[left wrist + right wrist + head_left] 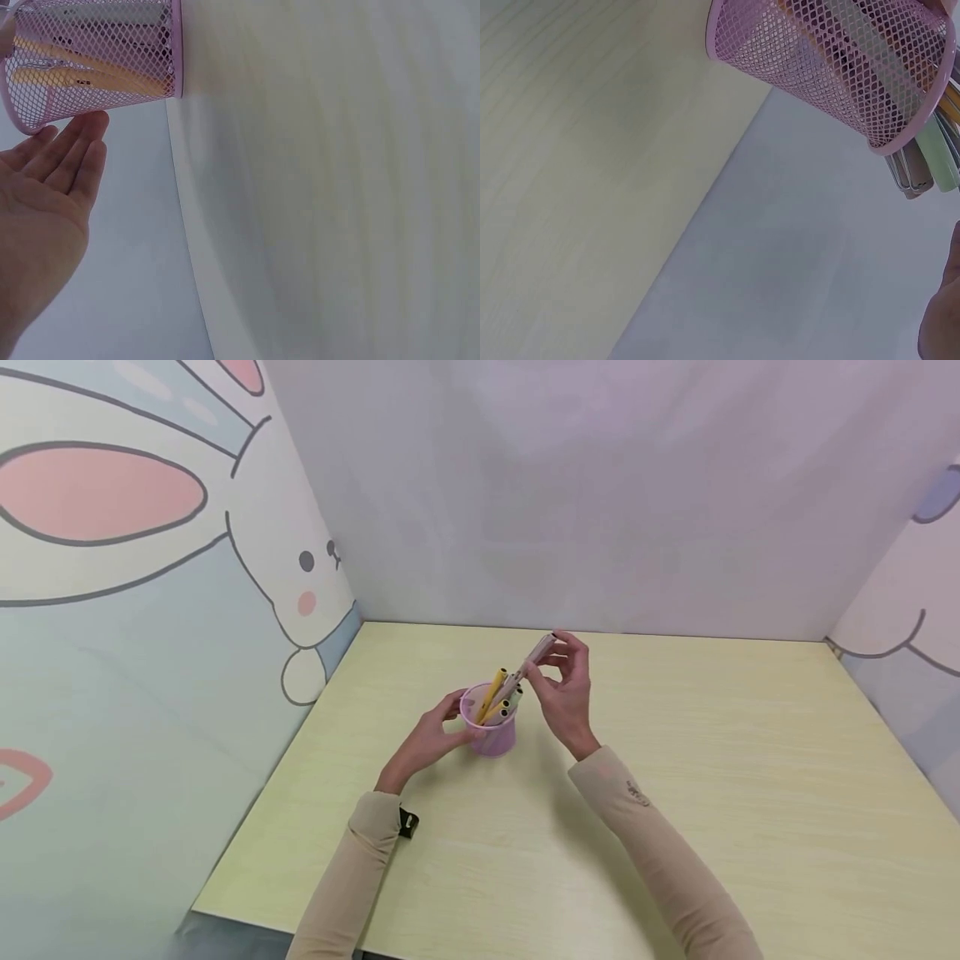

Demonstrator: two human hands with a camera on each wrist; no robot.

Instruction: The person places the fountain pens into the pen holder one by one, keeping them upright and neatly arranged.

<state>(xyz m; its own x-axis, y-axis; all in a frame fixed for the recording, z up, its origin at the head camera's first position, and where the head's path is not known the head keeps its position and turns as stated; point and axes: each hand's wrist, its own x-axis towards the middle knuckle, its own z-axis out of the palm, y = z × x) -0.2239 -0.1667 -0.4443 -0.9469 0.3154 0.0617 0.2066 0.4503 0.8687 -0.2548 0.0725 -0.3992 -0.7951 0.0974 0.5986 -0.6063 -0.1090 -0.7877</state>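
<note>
A pink mesh pen cup stands on the pale yellow table, holding yellow pens and a few others. My left hand lies against the cup's left side; in the left wrist view its fingers are straight and reach the cup near its rim. My right hand is above and right of the cup, pinching the top end of a pale pinkish pen that slants down into it. In the right wrist view the cup shows pen ends past its rim.
A wall panel with a cartoon rabbit closes the left side, a plain grey panel the back, and another printed panel the right. Bare tabletop spreads right and in front of the cup. A black strap sits on my left wrist.
</note>
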